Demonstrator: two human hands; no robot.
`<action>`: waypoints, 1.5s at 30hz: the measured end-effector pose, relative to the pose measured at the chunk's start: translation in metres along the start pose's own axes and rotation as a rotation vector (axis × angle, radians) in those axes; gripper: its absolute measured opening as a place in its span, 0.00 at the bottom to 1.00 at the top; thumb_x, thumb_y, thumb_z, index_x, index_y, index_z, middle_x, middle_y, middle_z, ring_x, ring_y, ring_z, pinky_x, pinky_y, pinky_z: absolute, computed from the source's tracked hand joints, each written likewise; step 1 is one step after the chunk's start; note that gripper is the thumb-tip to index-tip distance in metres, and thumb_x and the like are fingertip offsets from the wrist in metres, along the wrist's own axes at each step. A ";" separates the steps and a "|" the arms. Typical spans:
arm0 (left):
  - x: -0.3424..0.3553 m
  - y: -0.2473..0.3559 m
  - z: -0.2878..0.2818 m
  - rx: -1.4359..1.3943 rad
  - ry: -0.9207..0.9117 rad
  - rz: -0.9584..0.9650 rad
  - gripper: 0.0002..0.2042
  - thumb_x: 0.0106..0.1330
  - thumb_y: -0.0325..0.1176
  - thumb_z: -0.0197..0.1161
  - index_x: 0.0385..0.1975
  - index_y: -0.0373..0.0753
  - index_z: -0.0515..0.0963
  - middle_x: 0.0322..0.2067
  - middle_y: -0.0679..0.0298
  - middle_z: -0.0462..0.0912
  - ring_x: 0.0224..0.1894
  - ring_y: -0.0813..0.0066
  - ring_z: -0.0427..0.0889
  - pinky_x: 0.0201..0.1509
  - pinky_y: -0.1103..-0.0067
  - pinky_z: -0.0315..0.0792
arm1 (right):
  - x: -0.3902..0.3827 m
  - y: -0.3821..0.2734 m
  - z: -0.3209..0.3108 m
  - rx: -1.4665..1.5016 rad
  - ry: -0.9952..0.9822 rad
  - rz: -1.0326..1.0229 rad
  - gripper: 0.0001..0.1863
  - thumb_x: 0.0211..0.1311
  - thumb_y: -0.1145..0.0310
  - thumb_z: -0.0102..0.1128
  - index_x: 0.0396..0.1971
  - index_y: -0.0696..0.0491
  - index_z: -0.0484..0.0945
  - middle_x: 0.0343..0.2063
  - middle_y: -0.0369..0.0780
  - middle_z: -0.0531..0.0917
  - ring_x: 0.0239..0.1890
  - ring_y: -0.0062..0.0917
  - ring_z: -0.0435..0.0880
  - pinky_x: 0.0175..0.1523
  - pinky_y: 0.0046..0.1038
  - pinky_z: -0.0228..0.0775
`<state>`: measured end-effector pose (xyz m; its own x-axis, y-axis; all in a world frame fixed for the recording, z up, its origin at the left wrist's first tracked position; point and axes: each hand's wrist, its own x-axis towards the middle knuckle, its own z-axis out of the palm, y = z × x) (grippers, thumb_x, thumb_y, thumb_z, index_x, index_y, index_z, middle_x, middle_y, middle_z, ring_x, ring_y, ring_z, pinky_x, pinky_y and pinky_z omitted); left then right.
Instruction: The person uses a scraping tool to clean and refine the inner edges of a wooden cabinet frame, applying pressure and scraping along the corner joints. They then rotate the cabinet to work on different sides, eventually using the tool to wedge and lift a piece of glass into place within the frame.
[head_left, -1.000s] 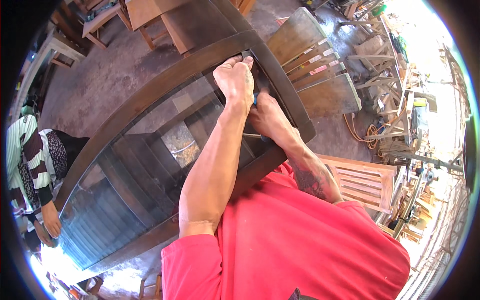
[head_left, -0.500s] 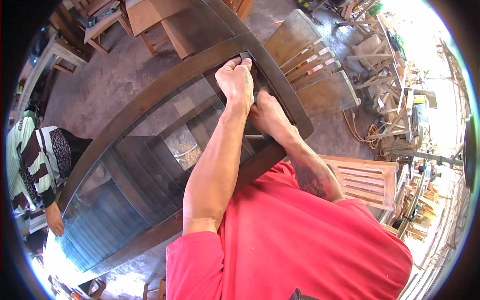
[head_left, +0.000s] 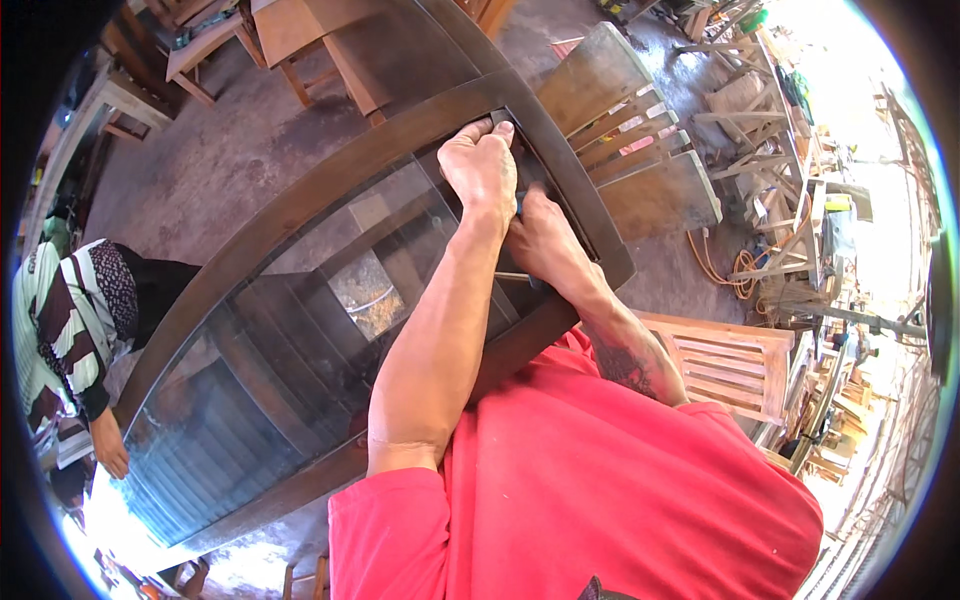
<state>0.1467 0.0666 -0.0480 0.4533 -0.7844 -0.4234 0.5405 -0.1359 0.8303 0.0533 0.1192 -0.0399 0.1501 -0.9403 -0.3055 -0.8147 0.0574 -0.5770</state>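
A long dark wooden tabletop frame point(head_left: 262, 212) with curved sides and a glass panel point(head_left: 215, 450) set in it lies before me. My left hand point(head_left: 480, 165) is closed at the frame's inner far corner, thumb and fingertips pinched on a small dark piece point(head_left: 502, 116) whose shape is mostly hidden. Just to its right and nearer, my right hand point(head_left: 548, 235) is closed around a tool with blue parts point(head_left: 537, 284). A thin straight shaft point(head_left: 512, 275) shows beside that fist, over the glass; the tool's kind cannot be made out.
Beyond the frame's right end stands a slatted wooden chair point(head_left: 625, 130). A pale slatted piece point(head_left: 730, 365) sits to my right, near an orange cable point(head_left: 748, 262). At left, another person's hand point(head_left: 110, 445) rests by the frame's far end. Wooden furniture point(head_left: 310, 40) stands at the back.
The tabletop and both hands sit slightly farther right in the picture. Both hands keep their closed grips. The other person at left has shifted slightly.
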 end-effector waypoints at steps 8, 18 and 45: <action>0.011 -0.010 0.001 -0.033 0.012 0.040 0.05 0.63 0.21 0.69 0.35 0.28 0.88 0.27 0.67 0.84 0.28 0.82 0.72 0.35 0.79 0.69 | 0.004 0.002 -0.002 -0.012 0.012 -0.062 0.24 0.61 0.67 0.60 0.43 0.77 0.68 0.36 0.72 0.80 0.47 0.63 0.82 0.51 0.50 0.76; 0.014 -0.018 -0.003 -0.054 -0.013 0.028 0.05 0.63 0.21 0.68 0.36 0.29 0.89 0.30 0.64 0.87 0.32 0.80 0.76 0.40 0.78 0.72 | 0.003 0.009 0.000 -0.079 0.005 -0.097 0.23 0.58 0.72 0.57 0.44 0.78 0.66 0.35 0.71 0.80 0.45 0.61 0.84 0.48 0.51 0.77; 0.015 -0.011 -0.004 -0.034 -0.009 0.045 0.04 0.61 0.21 0.70 0.33 0.27 0.88 0.30 0.63 0.87 0.31 0.79 0.78 0.41 0.78 0.73 | 0.007 0.011 0.001 -0.015 -0.019 -0.030 0.22 0.67 0.64 0.56 0.41 0.73 0.68 0.36 0.71 0.80 0.48 0.63 0.82 0.50 0.51 0.74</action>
<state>0.1503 0.0584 -0.0650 0.4712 -0.7949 -0.3823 0.5434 -0.0798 0.8357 0.0463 0.1131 -0.0491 0.1848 -0.9351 -0.3023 -0.8182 0.0241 -0.5745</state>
